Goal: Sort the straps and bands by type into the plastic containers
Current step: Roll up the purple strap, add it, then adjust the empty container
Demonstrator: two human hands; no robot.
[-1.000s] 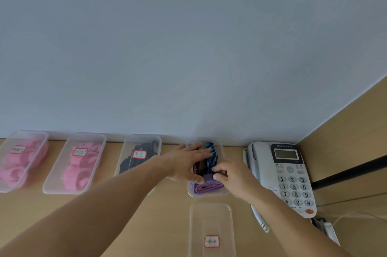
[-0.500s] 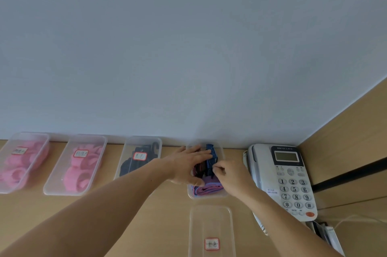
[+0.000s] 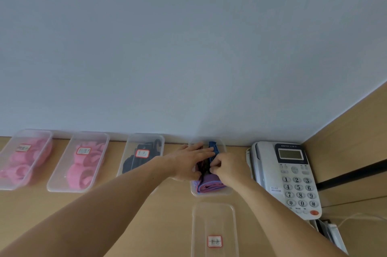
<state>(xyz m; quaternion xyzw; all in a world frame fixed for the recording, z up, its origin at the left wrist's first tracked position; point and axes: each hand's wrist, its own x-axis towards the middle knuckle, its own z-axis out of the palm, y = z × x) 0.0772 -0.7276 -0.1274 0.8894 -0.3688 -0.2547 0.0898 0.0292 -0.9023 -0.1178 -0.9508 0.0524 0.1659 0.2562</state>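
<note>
Two pink lots: leftmost container (image 3: 8,187) and its neighbour (image 3: 62,189), thin clear plastic; fluffy pink bands (image 3: 21,164), soft.
Third container (image 3: 146,135): black straps (image 3: 134,162), one curved hook showing.
Left hand (image 3: 188,162): fingers straight, pressing flat on bands in fourth container (image 3: 211,194).
Blue striped band (image 3: 213,148): woven, probably light and limp; best pinched at an end.
Right hand (image 3: 228,168): fingers curled, pinching its near end.
Purple band (image 3: 209,184): folded, soft.

Left hand (image 3: 188,162), right hand (image 3: 228,167) on striped bands (image 3: 212,146); grip likely a pinch
</note>
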